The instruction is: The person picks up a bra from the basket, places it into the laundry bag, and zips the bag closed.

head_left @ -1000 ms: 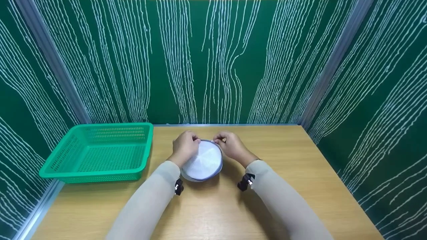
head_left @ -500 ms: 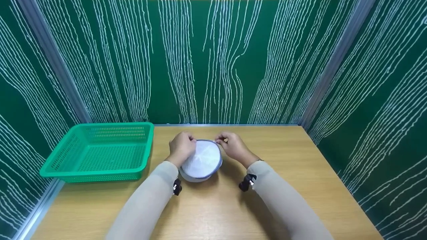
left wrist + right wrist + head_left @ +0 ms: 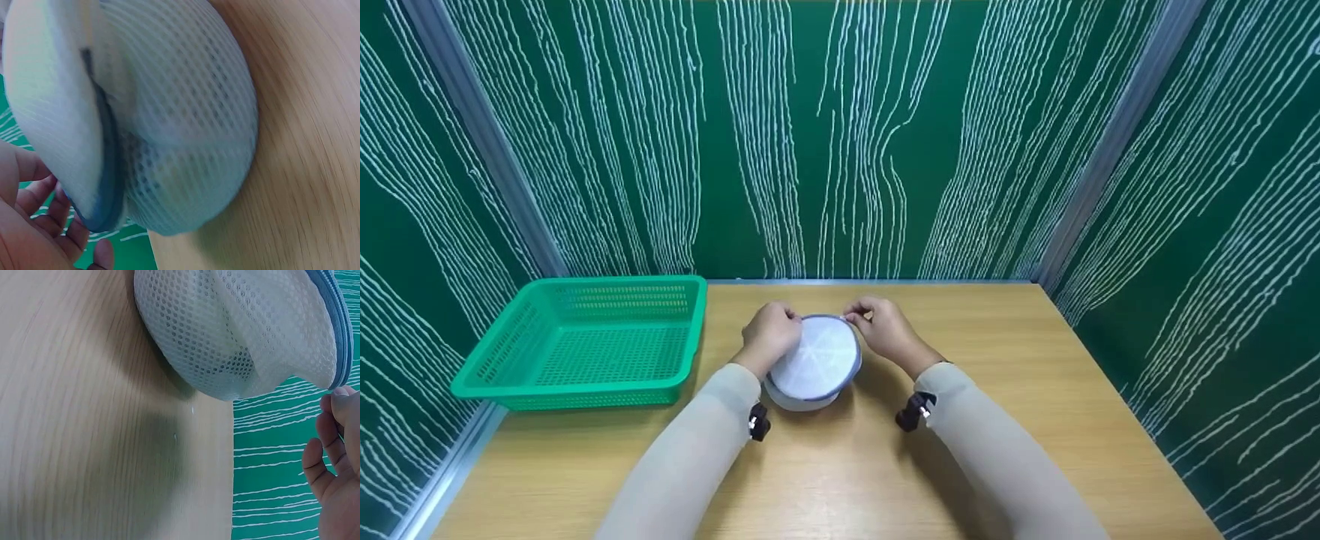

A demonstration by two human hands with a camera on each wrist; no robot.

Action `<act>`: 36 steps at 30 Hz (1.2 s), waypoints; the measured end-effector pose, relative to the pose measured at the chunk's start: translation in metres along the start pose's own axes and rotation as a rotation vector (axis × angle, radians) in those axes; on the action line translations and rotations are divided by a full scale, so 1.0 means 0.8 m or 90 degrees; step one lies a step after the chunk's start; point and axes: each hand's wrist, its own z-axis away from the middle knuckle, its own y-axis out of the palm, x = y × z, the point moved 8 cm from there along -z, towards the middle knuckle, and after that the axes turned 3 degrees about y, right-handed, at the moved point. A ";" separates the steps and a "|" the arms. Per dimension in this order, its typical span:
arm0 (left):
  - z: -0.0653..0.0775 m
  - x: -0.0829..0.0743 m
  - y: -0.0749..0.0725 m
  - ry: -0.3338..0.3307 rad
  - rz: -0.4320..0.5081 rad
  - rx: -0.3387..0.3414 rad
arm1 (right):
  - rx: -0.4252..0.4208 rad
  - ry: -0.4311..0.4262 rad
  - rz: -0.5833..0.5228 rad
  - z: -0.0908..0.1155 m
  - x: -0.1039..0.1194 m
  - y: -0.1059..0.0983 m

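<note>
A round white mesh laundry bag (image 3: 816,358) with a blue zipper round its top stands on the table in the middle of the head view. My left hand (image 3: 769,330) pinches the far left part of its rim. On the far right, the thumb and fingers of my right hand (image 3: 885,330) pinch the zipper edge. Seen from the right wrist, the blue zipper (image 3: 337,332) runs down to those fingertips. The left wrist view shows the bag's side (image 3: 191,107) bulging, its top panel leaning toward my left hand (image 3: 42,219). What the bag contains is hidden by the mesh.
A green plastic basket (image 3: 615,356) with perforated sides stands at the left of the wooden table (image 3: 1005,375). Green walls (image 3: 855,150) with white wavy lines enclose the table at the back and both sides. Metal posts (image 3: 1102,165) mark the corners.
My left hand has moved a little to the left along the rim, away from the right hand. The bag's top has tilted slightly. My right hand stays almost in place at the zipper.
</note>
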 end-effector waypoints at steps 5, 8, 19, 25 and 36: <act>-0.001 -0.016 0.006 0.042 -0.005 0.010 | -0.004 0.001 -0.010 -0.003 0.000 0.002; -0.002 -0.027 0.010 0.087 -0.028 0.009 | -0.006 0.001 -0.012 -0.004 0.000 0.003; -0.003 -0.043 0.017 0.144 -0.056 0.009 | 0.012 0.013 -0.006 -0.004 0.002 0.004; -0.003 -0.038 0.014 0.107 -0.040 0.016 | 0.015 0.009 0.003 -0.004 0.003 0.006; -0.003 -0.025 0.014 0.068 -0.022 0.029 | 0.029 0.012 0.000 -0.002 0.001 0.009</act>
